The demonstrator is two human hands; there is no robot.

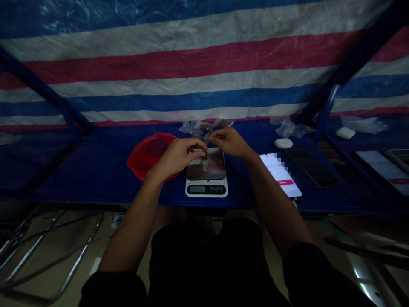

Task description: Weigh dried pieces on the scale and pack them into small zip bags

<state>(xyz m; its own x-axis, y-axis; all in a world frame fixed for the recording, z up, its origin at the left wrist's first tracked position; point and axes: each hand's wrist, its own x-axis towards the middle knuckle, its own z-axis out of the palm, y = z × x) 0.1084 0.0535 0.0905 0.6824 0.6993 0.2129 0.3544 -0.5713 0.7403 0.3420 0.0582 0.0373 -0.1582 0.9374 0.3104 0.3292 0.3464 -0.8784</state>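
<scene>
On the steel plate of a white digital scale (207, 189) stands a small white cup (205, 161) with brown material (204, 156) in its top. My left hand (180, 157) reaches in from the left, thumb and forefinger curled together at the cup's rim; what lies between the fingertips is too small to make out. Just behind the scale, my right hand (233, 143) is closed in a pinch beside a small clear plastic bag (200, 137) with dark contents. Whether its fingertips grip the bag's edge is unclear.
A red plastic basin or bag-lined bowl (143, 155) sits left of the scale. Small bags of brown bits (223, 123) lie behind. To the right are a lit phone (278, 174), a dark phone (315, 166), a white case (283, 143) and crumpled clear plastic (289, 127). Striped sheeting (191, 64) hangs behind the blue table.
</scene>
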